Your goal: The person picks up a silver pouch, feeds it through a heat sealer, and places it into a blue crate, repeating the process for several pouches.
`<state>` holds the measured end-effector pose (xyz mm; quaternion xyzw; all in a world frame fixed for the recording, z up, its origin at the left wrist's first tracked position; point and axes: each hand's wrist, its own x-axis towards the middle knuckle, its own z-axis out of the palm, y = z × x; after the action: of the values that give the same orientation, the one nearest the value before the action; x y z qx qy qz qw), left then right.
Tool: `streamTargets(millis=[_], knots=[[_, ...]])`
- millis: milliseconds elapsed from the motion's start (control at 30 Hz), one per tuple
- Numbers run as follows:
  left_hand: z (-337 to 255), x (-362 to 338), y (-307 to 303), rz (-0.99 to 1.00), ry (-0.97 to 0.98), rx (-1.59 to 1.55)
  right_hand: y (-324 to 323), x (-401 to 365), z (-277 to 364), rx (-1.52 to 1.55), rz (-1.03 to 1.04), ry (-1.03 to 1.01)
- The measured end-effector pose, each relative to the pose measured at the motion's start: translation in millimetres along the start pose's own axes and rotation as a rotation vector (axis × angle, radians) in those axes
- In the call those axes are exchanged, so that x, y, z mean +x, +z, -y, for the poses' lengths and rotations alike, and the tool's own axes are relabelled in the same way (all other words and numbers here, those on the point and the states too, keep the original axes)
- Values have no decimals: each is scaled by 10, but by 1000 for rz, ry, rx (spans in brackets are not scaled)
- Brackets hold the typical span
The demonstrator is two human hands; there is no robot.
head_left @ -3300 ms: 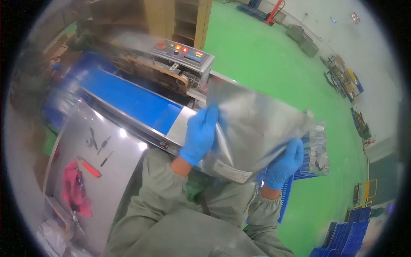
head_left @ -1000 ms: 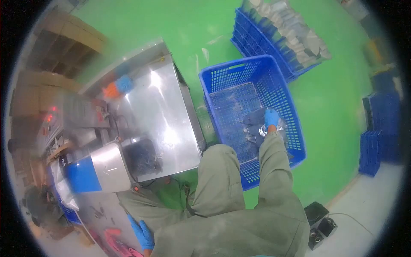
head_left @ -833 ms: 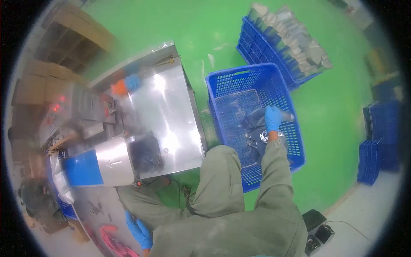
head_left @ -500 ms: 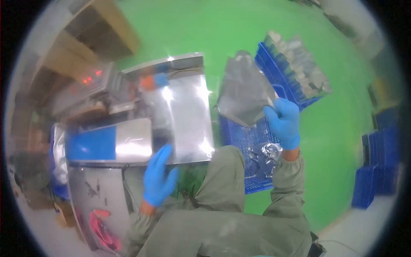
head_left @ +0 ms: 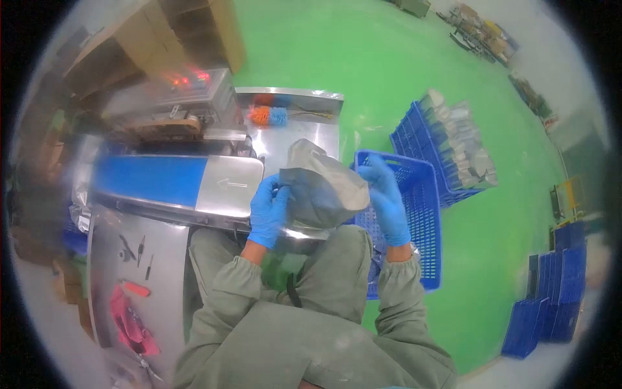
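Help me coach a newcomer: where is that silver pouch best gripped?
Probably take the silver pouch by its two side edges, one hand from each side, where the left hand and right hand meet it. It looks thin and crumpled, so edge pinches likely keep it spread.

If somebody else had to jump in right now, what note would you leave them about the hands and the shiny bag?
Left hand: pinching the left edge of the silver pouch.
Right hand: at the pouch's right edge, fingers spread; grip unclear.
Pouch: held up over the near edge of the steel table, beside the blue belt.
Done: one pouch is in hand, outside the blue basket on the floor at the right.
Left: the pouch is not on the belt; stacked pouches fill a second basket farther off.
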<state>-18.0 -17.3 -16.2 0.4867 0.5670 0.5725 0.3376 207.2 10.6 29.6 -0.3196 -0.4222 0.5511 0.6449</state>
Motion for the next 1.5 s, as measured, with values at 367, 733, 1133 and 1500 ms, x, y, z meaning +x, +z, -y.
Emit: streamTargets(millis=[367,733,1133,1500], knots=[[-379,321,-619,464,209,868,-44,-234,-122,-1015,75,-348],[-753,961,-1124,-172,71,-397,1493,109,-8,-443,-205,-247],[867,1565,-1764,-119,-273,-119,1675,226,-1366,-553,-91,-39],[1111,2030,-2525,-97,-233,199,1812,315,-1489,-507,119,144]])
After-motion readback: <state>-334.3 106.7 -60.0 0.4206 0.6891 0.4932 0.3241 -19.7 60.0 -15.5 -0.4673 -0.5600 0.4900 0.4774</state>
